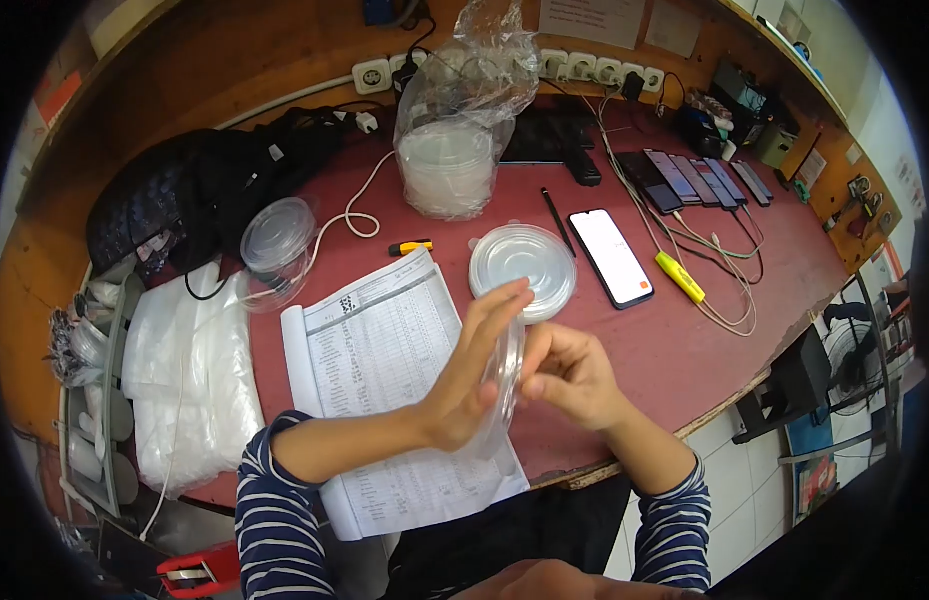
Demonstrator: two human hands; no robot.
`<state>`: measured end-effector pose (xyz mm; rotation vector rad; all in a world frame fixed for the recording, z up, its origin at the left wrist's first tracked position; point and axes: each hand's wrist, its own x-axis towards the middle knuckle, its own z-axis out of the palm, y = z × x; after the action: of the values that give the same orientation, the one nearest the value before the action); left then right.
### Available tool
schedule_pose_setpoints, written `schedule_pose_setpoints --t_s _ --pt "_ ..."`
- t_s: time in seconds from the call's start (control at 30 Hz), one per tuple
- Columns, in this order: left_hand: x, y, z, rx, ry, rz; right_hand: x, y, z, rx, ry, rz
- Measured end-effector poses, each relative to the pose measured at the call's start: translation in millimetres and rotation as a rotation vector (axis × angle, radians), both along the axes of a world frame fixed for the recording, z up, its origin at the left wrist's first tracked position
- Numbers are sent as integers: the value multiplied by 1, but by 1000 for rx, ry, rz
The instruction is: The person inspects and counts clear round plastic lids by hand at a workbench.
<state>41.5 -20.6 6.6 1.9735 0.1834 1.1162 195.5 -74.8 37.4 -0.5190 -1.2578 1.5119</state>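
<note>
Between my two hands stands a clear round plastic lid (504, 385), turned on edge, above the table's front part. My left hand (472, 370) lies along its left face with the fingers stretched upward. My right hand (573, 372) has its fingers curled in a pinch at the lid's right side; the fingertips seem to be on its rim. Just behind the hands, a stack of round clear lids or containers (523, 268) lies on the red table. Printed sheets (380, 350) lie under my left forearm.
A bag of round containers (447, 165) stands at the back. A lit phone (612, 257), a yellow highlighter (680, 276) and cables lie to the right, with several phones (700, 180) beyond. Plastic bags (190, 380) and another clear container (278, 240) are at the left.
</note>
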Motion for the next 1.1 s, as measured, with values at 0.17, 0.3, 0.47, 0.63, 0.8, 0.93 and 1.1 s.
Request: schedule_pose_setpoints --t_s 0.17,0.3,0.47,0.63,0.8,0.93,1.1 --pt "0 -5 -1 -63 -66 -171 -3 -9 -5 3 -14 42" --pt "-1 -10 -3 -78 -74 -248 -5 -8 -10 62 -23 49" --pt "1 -14 -3 -80 -101 -310 -7 -8 -10 156 -113 -15" --pt "1 -18 0 -132 -107 -349 -6 -8 -13 192 -165 -51" --pt "1 -16 1 -88 -99 -352 -8 -9 -13 182 -142 -80" --pt "2 -16 -1 -100 -112 -371 -7 -9 -14 216 -159 -74" --pt "2 -16 0 -102 -109 -382 -7 -9 -11 215 -161 -56"
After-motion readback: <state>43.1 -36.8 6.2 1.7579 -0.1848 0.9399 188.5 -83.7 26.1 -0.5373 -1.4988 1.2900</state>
